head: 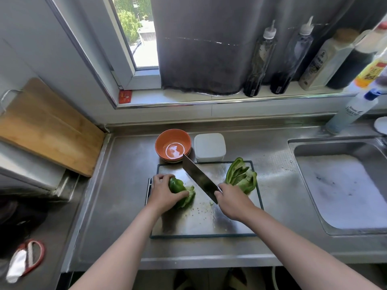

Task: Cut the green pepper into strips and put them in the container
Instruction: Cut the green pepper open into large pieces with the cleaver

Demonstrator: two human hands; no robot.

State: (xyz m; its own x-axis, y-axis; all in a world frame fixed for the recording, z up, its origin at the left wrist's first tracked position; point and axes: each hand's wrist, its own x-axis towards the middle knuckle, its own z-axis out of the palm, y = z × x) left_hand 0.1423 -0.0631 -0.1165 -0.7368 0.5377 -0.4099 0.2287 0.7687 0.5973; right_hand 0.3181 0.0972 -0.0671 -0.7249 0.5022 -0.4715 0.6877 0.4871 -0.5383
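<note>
A steel cutting board [209,222] lies on the counter. My left hand [163,191] grips one green pepper half [178,185] at the board's left side. My right hand [232,199] holds the handle of a cleaver [199,176], whose blade points away toward the far left, raised between the two pepper pieces. The other pepper half [240,176] lies cut side up at the board's far right. Pale seeds [201,208] are scattered on the board near the blade. A white lidded container [209,147] stands just behind the board.
An orange bowl [173,144] sits left of the white container. The sink [343,191] is at the right. Bottles [293,59] line the window sill, and a spray bottle [351,111] stands by the sink. A wooden board [48,126] leans at the left.
</note>
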